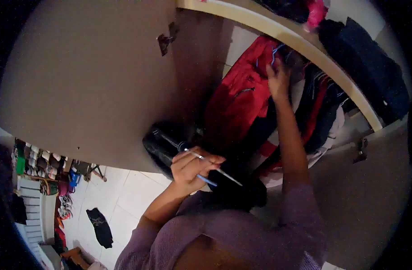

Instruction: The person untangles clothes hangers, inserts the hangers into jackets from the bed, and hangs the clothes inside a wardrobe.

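Observation:
My left hand (192,168) is closed around a thin pale clothes hanger (228,176) near my chest. A short blue piece (207,180) sticks out below the same fingers; I cannot tell what it belongs to. Black fabric (242,193) lies around and beneath this hand. Further in, my right hand (278,82) reaches into the wardrobe with fingers spread, beside a red garment (237,101). Blue hangers (274,55) show just past its fingertips. Whether those fingertips touch the fabric is hard to tell.
A large wardrobe door (89,81) stands to the left, another door panel (354,193) to the right. A pale curved-looking shelf edge (305,42) crosses above the hanging clothes (320,103). Dark folded clothes (363,67) lie above it. A black garment (99,227) lies on the tiled floor.

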The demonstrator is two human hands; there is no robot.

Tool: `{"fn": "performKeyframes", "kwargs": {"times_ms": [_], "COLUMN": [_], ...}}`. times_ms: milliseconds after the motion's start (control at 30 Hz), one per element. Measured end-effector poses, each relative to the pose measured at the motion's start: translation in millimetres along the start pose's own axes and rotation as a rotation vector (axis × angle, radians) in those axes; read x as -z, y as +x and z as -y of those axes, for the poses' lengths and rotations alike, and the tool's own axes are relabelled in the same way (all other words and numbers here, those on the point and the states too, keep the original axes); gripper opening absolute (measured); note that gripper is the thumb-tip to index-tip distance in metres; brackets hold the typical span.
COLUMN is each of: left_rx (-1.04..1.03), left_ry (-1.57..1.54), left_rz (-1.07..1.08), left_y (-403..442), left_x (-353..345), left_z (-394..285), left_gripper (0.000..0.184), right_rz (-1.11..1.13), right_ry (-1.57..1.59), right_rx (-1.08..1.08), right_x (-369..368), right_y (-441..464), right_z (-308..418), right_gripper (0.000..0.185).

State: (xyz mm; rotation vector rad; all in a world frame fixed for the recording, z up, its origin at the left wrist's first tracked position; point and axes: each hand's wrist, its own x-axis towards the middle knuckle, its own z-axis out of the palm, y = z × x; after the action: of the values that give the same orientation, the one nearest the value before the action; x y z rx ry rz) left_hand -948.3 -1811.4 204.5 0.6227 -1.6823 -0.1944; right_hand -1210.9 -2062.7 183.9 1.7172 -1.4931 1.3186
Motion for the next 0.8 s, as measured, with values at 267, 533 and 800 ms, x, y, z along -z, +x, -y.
{"fn": "performKeyframes", "kwargs": {"times_ms": [267,533,800], "left_rx": [0.019,0.028,-0.041], "left_ry": [-0.168,-0.163,-0.031], "left_rz": [0.075,0.096,0.204], "left_y": [3.4,-2.3,-19.4], "left_x": [7.4,7.3,53.5], "left_z": [12.8,5.7,-2.8], "left_gripper": [0.018,0.017,0.021], "right_rz": [1.191,1.052,0.772], "right_ry": [1.039,0.771,1.015], "right_rx": [0.067,-0.387,-0.682], "right_x": [190.4,220.6,138.4], "right_y": [-126.0,-148.3,-67.1], "right_z": [132.0,163.1,141.7], "right_gripper": [0.026,0.024,0.045]}}
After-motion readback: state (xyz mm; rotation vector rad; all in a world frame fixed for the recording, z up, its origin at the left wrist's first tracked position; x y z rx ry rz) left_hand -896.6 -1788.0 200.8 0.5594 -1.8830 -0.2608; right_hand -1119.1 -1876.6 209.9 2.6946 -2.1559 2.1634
